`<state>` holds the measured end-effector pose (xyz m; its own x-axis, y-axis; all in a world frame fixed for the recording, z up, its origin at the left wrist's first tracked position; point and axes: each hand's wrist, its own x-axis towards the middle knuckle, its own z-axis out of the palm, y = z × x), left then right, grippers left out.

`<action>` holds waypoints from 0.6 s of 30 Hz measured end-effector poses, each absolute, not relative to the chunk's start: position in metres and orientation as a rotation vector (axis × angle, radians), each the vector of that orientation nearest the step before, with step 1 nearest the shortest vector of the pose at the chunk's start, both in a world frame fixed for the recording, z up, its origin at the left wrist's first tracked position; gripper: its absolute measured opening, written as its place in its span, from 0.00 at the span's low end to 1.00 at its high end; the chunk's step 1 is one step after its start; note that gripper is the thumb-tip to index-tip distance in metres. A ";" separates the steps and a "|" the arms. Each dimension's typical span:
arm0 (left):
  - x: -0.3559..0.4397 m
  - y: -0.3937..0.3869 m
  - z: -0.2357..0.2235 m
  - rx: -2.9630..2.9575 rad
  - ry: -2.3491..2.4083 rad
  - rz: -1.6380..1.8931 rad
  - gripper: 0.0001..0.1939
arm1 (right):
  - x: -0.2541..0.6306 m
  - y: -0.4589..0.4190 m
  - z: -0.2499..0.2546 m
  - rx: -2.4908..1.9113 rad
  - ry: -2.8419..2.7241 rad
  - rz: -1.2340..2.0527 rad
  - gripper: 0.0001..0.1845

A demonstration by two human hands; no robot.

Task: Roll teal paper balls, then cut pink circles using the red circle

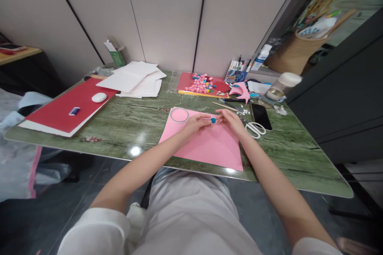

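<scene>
My left hand (197, 123) pinches a small blue round piece (213, 120) between thumb and fingers, just above a pink sheet of paper (203, 147). Close on its right is my right hand (229, 120), its fingers bent and apart, fingertips near the blue piece; whether they touch it is unclear. On the sheet's upper left corner lies a clear ring (179, 115), like a roll of tape. White-handled scissors (255, 129) rest to the right of my right hand, blades partly hidden by it. Tiny white bits (243, 112) are scattered just beyond.
A black phone (261, 116) and a bottle (279, 89) stand on the right. Pink, blue and yellow pieces (200, 83) are heaped at the back, near a pink cut-out (240, 91). Leftward are white sheets (134, 77) and a red sheet (66, 105) with a white oval object (99, 97).
</scene>
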<state>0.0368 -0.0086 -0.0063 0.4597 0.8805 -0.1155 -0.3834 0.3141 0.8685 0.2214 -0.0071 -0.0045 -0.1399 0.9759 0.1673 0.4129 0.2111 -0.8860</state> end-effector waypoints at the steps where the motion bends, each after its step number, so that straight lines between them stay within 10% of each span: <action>1: 0.037 -0.009 -0.006 0.896 0.671 0.917 0.18 | 0.229 -0.001 -0.003 -1.454 -1.775 0.635 0.23; 10: 0.035 -0.009 -0.003 1.037 0.735 0.932 0.16 | 0.256 0.052 -0.007 -1.875 -2.184 -0.423 0.13; 18: 0.032 -0.008 -0.002 1.078 0.789 0.929 0.14 | 0.236 0.049 0.005 -1.843 -2.138 -0.505 0.13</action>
<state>0.0319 -0.0084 -0.0022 0.4075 0.9093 -0.0846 -0.2304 0.1920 0.9540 0.2362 0.0485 0.0051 -0.1521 0.8927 0.4243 0.9882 0.1285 0.0837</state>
